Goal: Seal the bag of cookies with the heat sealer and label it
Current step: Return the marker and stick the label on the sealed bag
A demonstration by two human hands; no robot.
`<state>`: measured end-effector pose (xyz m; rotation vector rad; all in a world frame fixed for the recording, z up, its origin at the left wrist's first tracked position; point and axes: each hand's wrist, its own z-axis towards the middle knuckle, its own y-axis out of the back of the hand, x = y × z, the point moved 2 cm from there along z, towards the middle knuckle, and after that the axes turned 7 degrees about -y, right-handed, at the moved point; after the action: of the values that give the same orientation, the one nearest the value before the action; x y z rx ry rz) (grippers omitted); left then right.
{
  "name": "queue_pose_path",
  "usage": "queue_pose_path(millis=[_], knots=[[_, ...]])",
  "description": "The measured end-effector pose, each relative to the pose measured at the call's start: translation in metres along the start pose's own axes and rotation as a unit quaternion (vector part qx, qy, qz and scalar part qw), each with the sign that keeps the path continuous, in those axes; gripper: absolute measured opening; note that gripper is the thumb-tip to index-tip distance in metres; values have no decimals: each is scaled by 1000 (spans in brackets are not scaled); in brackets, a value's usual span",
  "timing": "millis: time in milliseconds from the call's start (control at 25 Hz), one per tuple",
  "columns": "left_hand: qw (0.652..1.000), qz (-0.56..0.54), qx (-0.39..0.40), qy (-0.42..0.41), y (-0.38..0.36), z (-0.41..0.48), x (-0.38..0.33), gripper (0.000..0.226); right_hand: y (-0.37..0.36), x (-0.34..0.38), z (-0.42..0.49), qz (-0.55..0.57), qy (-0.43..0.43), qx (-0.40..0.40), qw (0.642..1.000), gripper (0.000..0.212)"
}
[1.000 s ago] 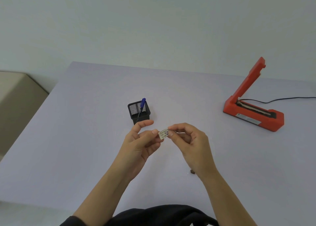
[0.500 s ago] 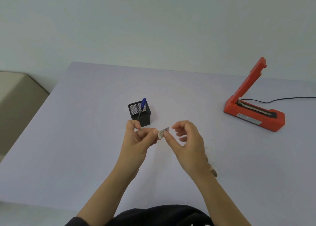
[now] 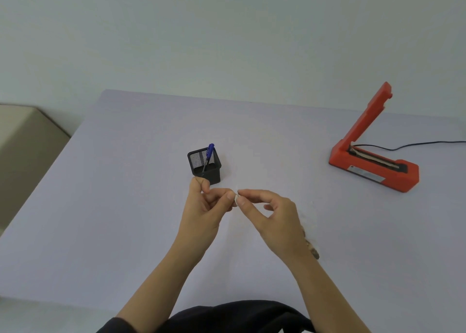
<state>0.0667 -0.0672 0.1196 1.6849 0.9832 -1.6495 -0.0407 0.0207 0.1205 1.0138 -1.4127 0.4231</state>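
Observation:
A small white label [image 3: 236, 198] is pinched between the fingertips of both hands above the middle of the table. My left hand [image 3: 205, 206] grips its left edge and my right hand [image 3: 269, 216] pinches its right edge with thumb and forefinger. The label is nearly edge-on and mostly hidden by fingers. A clear bag of cookies [image 3: 311, 239] lies on the table under my right wrist, mostly hidden; only a faint plastic outline and a brown cookie edge show. The orange heat sealer [image 3: 373, 169] stands at the right with its arm raised.
A black mesh pen holder [image 3: 204, 165] with a blue pen [image 3: 209, 151] stands just beyond my left hand. The sealer's black cord [image 3: 428, 144] runs off to the right. The lilac table [image 3: 113, 206] ends at a wall; a beige surface [image 3: 22, 151] lies at left.
Both hands shifted slightly right and the label turned from face-up to nearly edge-on between the fingertips. My right wrist lifted, uncovering more of the cookie bag.

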Motion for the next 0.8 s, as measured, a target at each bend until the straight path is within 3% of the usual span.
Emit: queue_pose_path(millis=[520,800], knots=[[999,6,-15,31,5,13,16,29,-2,-9,7,12,-32,-25,999,20],[978,119,-26,169,44,47,99,28,7,-32,13,8,-98,-55,994,7]])
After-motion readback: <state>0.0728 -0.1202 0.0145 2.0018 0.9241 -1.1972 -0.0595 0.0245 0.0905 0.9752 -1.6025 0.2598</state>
